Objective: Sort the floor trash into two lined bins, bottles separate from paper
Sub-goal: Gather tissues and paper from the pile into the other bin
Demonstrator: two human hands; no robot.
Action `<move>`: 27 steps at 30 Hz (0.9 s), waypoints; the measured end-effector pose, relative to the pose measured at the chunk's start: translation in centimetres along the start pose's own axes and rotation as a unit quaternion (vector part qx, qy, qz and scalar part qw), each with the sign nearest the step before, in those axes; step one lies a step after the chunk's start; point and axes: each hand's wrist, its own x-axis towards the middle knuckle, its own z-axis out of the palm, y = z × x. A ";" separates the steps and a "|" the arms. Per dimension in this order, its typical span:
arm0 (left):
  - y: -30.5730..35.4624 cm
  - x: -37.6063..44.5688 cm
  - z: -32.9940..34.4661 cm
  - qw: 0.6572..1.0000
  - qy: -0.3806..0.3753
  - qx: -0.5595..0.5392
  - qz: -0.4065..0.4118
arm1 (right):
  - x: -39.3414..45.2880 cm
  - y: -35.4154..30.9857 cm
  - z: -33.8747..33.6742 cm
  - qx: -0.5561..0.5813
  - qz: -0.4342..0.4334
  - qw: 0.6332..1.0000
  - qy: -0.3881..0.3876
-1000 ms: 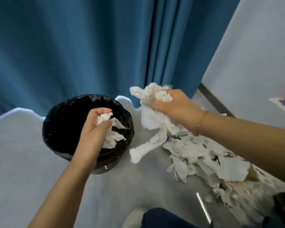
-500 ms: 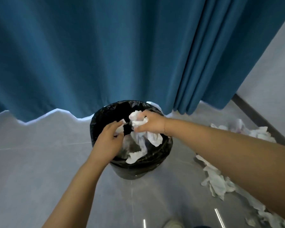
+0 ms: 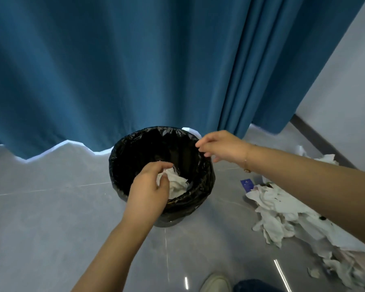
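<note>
A round bin with a black liner [image 3: 204, 180] stands on the grey floor before a blue curtain. My left hand [image 3: 150, 190] is over the bin's near side and holds a crumpled white paper wad [image 3: 175, 183] inside the rim. My right hand [image 3: 221, 147] hovers over the bin's far right rim with loose fingers and nothing in it. A pile of torn white paper [image 3: 282, 216] lies on the floor to the right of the bin, partly hidden by my right forearm.
A blue curtain [image 3: 135, 70] hangs right behind the bin. A small dark blue card [image 3: 247, 183] lies by the paper pile. A grey wall with a dark skirting [image 3: 316, 135] runs at the right. My shoe [image 3: 216, 283] is at the bottom edge.
My right hand let go of its long paper strips into the bin and drew back to the rim, empty. My left hand still holds its wad, now lower in the bin.
</note>
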 end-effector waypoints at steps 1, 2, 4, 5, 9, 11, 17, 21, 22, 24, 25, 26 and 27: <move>0.7 -0.2 0.7 0.999 -0.006 0.023 0.032 | -1.1 0.5 -1.1 0.002 -0.008 1.000 0.003; 1.7 -0.4 1.6 0.997 -0.016 0.037 0.065 | -2.3 1.2 -2.3 0.002 -0.011 1.000 0.002; 3.7 -0.8 4.2 0.990 -0.059 0.045 0.121 | -5.3 3.2 -5.0 -0.013 -0.003 1.000 -0.003; 4.5 -0.9 5.5 0.986 -0.084 0.044 0.135 | -6.5 4.3 -6.2 -0.027 0.005 1.000 -0.006; 7.3 -1.6 12.3 0.968 -0.186 0.044 0.161 | -11.6 10.9 -10.5 -0.070 0.063 0.995 -0.013; 8.3 -2.4 16.7 0.954 -0.240 0.058 0.167 | -14.3 15.0 -12.3 -0.067 0.104 0.992 -0.012; 6.2 -5.7 28.9 0.876 -0.398 0.180 0.206 | -19.3 28.0 -11.6 -0.092 0.192 0.977 0.016; 2.6 -6.0 33.3 0.839 -0.395 0.231 0.293 | -20.7 36.6 -5.3 -0.195 0.217 0.956 -0.031; 1.5 -6.1 34.4 0.836 -0.395 0.236 0.298 | -21.2 38.8 -3.3 -0.200 0.213 0.955 -0.054; 0.0 -6.0 35.4 0.824 -0.392 0.271 0.306 | -22.0 41.3 -0.6 -0.222 0.196 0.953 -0.069; -0.5 -6.2 35.9 0.822 -0.391 0.281 0.304 | -22.5 42.4 0.6 -0.224 0.190 0.954 -0.062; -0.9 -6.3 35.9 0.826 -0.381 0.283 0.304 | -22.8 42.9 1.6 -0.222 0.183 0.956 -0.051; -1.3 -6.6 36.0 0.828 -0.383 0.285 0.294 | -23.0 43.3 2.4 -0.203 0.179 0.962 -0.034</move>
